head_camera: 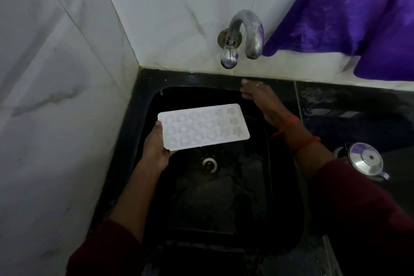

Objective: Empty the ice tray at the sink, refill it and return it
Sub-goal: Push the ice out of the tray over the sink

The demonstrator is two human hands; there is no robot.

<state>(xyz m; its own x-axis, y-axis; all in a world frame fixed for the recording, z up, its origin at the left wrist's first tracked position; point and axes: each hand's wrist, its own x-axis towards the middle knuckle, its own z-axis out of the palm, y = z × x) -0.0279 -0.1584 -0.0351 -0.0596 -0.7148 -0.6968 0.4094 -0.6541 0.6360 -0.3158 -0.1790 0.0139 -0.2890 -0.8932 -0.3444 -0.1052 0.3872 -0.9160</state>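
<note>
fingers (171,153) of left hand (154,147) grip ice tray (203,126) above sink (224,204)

The ice tray (203,126) is frosted, translucent white plastic with a smooth matt face. The sink (224,208) and the countertop (336,101) beside it are black and glossy with a wet-looking sheen. The tap (248,29) is dull grey metal, mottled and stained, the drain ring (210,163) is bright metal and the lidded steel vessel (367,161) is mirror-polished. The wall tiles (56,74) are smooth white with marble-like veining, and the purple cloth (347,18) is soft and faintly creased.
</note>
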